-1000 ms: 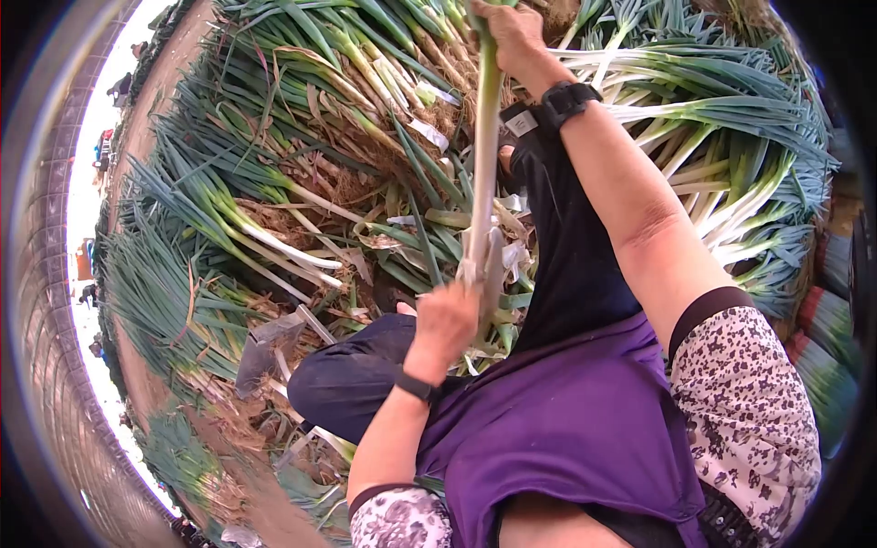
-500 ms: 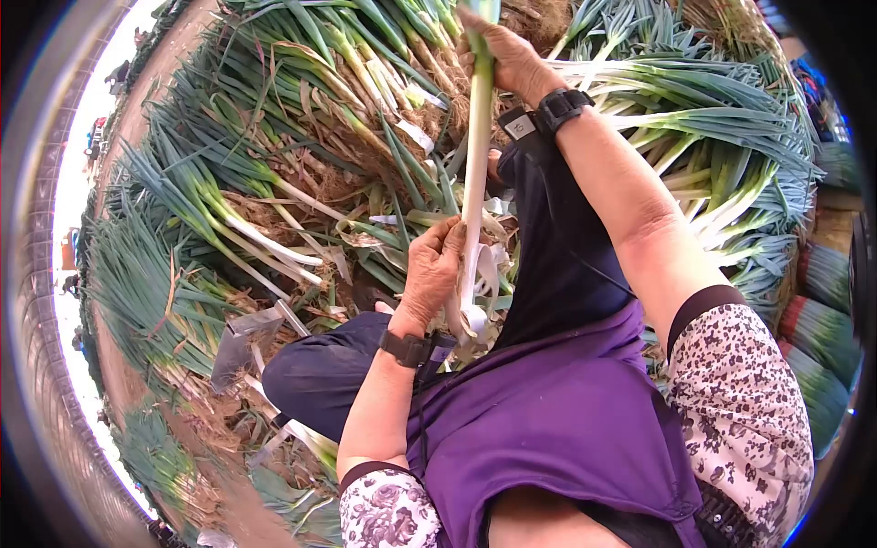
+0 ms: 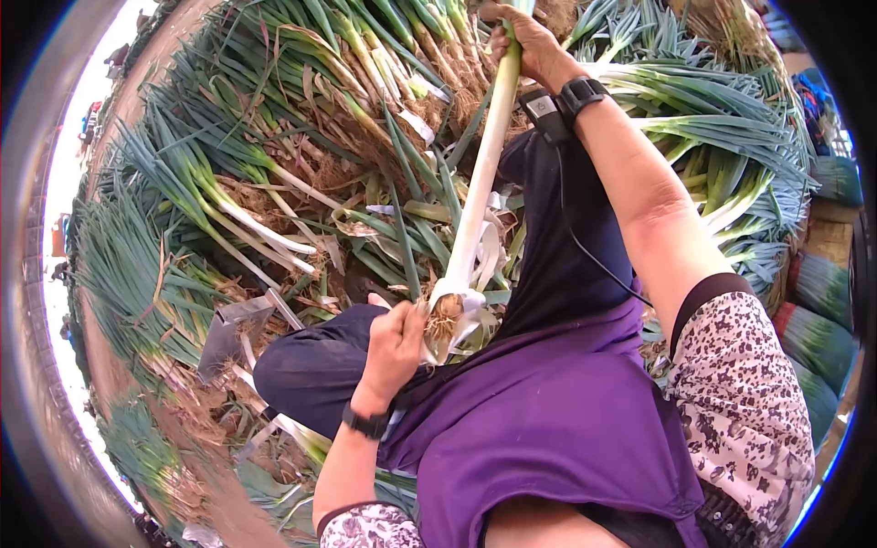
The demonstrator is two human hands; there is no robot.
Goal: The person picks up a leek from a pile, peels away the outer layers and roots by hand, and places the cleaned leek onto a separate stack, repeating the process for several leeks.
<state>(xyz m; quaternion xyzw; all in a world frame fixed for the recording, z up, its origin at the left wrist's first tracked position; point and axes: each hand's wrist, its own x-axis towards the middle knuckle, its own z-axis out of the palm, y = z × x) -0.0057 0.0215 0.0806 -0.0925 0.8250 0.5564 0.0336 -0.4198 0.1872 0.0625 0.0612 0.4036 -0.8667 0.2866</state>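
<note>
A long leek [image 3: 486, 169] slants across my lap, its green end at the top and its roots toward me. My right hand [image 3: 534, 50] is wrapped round its green upper part. At the root end, my left hand [image 3: 395, 347] is closed, pinching a loose outer layer [image 3: 438, 294] of the leek beside the roots. Pale peeled strips curl around that end. Exactly how the left fingertips grip is partly hidden.
Untrimmed leeks [image 3: 365, 73] with roots lie piled ahead and to the left. Cleaned white-stemmed leeks [image 3: 703, 110] are stacked at the right. A metal piece [image 3: 236, 331] stands by my left knee. Bundled leeks [image 3: 818, 338] lie far right.
My left hand has slid down the stem toward me, drawing the outer layer to the root end. The right hand and the leek's top have shifted slightly right.
</note>
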